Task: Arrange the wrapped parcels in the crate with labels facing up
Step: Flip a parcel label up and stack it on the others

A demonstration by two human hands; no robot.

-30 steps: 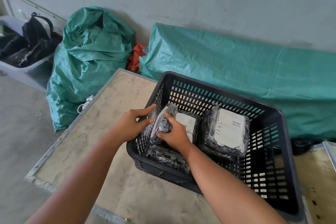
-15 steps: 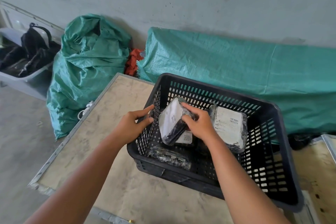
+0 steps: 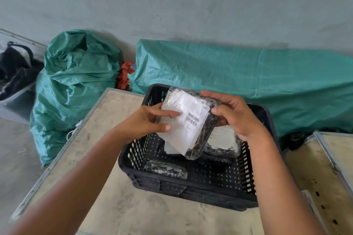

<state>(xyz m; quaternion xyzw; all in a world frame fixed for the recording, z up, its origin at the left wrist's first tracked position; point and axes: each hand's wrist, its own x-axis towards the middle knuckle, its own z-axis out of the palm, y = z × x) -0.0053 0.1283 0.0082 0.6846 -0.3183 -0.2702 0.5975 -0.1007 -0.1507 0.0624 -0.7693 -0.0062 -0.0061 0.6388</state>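
The wrapped parcel [image 3: 188,122] is up in the air above the black crate [image 3: 191,191], tilted, its white barcode label facing the camera. The left hand [image 3: 145,122] pinches its left edge, thumb and fingers closed onto the label face; the right hand [image 3: 235,114] is curled around the upper right corner. Below it, a labelled parcel [image 3: 222,142] lies label-up at the right of the crate, and a dark parcel [image 3: 166,169] sits along the near wall showing no label. To do this well, I'd level the held parcel flat, label to the sky, and lower it into the open floor at the left, beside its neighbour and not on top of it. The crate rests on the bench [image 3: 107,206], green sacks [image 3: 76,86] behind.
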